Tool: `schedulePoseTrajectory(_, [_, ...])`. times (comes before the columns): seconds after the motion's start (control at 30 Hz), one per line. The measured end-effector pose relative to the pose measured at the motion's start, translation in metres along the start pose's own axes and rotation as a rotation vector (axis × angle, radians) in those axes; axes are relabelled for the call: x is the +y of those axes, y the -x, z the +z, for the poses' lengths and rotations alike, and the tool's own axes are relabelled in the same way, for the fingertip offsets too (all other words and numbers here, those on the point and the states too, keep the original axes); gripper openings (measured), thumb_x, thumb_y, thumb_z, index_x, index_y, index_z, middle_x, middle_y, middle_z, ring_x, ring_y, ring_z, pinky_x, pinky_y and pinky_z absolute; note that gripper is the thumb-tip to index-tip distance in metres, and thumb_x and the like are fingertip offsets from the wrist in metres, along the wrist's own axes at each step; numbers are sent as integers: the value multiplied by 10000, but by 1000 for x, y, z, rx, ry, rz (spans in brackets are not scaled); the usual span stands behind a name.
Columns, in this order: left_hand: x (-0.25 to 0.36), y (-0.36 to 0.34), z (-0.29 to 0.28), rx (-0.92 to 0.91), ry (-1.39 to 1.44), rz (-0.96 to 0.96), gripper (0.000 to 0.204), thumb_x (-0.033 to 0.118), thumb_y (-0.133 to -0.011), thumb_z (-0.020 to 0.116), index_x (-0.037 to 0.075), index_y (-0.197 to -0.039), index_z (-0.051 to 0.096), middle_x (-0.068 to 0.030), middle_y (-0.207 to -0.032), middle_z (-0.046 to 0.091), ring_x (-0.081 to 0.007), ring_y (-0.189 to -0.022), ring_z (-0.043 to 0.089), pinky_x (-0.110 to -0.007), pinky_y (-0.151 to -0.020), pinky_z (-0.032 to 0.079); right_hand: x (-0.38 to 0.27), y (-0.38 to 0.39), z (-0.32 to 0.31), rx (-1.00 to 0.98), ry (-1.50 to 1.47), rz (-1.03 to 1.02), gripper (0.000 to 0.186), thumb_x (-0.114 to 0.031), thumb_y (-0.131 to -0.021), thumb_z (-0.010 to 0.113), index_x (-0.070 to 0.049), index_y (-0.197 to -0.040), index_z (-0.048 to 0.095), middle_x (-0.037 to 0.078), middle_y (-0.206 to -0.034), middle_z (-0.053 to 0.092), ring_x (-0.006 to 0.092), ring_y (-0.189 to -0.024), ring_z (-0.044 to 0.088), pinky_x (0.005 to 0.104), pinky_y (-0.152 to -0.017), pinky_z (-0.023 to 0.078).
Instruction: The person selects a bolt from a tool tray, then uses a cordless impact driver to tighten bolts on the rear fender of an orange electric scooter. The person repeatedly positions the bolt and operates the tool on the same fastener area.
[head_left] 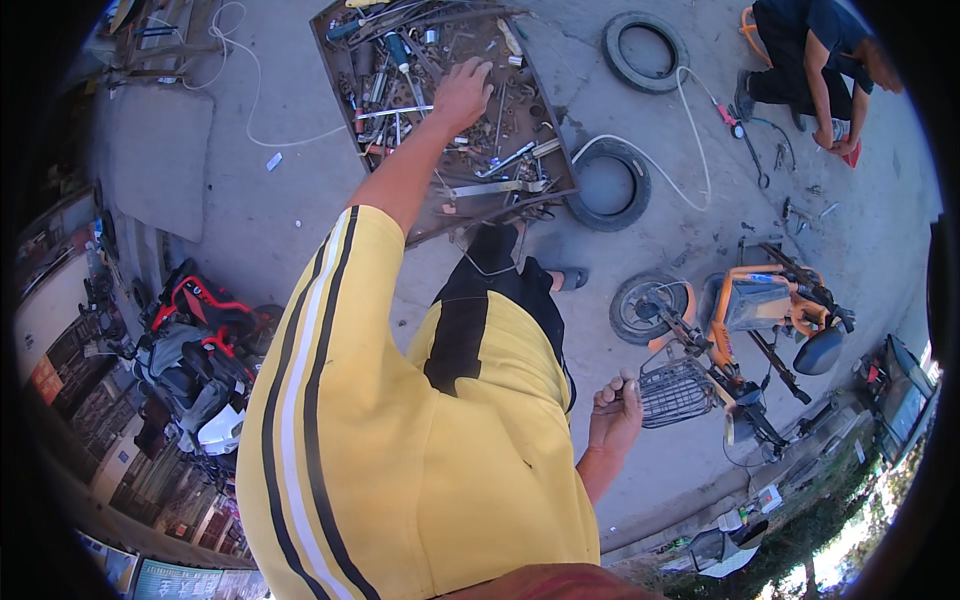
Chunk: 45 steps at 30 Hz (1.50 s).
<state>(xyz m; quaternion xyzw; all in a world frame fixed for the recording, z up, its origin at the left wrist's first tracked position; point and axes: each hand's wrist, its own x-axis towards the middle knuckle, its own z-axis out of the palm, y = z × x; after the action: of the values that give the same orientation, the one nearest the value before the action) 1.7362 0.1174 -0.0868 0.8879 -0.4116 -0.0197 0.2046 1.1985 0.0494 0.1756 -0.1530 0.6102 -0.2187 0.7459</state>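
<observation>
Rust-brown metal tray (540,100) at twelve o'clock, strewn with tools, blue-handled screwdriver (397,50) among them. Left hand (463,97) above it, fingers loosely apart; contact unclear. Right hand (613,418) at four o'clock, fingers curled, near wire basket (680,395); cannot tell if gripping anything.

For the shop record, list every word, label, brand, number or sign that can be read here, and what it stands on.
Green signboard, lower left: pale characters, not copied here.
Small blue-and-white packet on the ground: any print is too small to read.
Round gauge, upper right: dial too small to read.
Hand tools near the left hand: no readable markings.
</observation>
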Motion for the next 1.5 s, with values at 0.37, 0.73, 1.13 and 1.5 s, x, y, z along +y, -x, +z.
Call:
schedulePoseTrajectory(0.37, [10, -38, 28, 40, 52, -344, 296, 242, -918, 701, 36, -1127, 659, -154, -1169, 621, -376, -1123, 580, -469, -956, 493, -7, 1, 13, 51, 69, -7, 254, -180, -1022, 600, -7, -1206, 619, 31, -923, 620, 123, -752, 548, 277, -659, 448])
schedulePoseTrajectory(0.73, [8, -19, 5, -62, 396, -545, 270, 231, -875, 746, 7, -1009, 674, -173, -969, 707, -357, -895, 683, -450, -821, 541, -7, -2, 16, 52, 14, -18, 228, -153, -1031, 574, 22, -1162, 637, 64, -912, 643, 154, -723, 591, 289, -642, 492])
schedulePoseTrajectory(1.13, [95, 73, -88, -145, 2535, -733, 270, 110, -1024, 593, 10, -1273, 623, -103, -1096, 676, -183, -968, 662, -351, -899, 575, -11, -20, 23, -45, 46, 14, 260, -206, -1029, 589, 5, -1168, 648, 55, -940, 647, 156, -755, 596, 291, -678, 502])
schedulePoseTrajectory(1.5, [139, 85, -146, -114, 2385, -572, 248, -18, -980, 602, 23, -1215, 672, -149, -1125, 704, -217, -981, 700, -367, -918, 601, -12, -23, 20, -218, -58, 31, 473, -328, -1057, 516, 38, -1355, 551, 128, -1195, 656, 220, -1033, 640, 342, -906, 543])
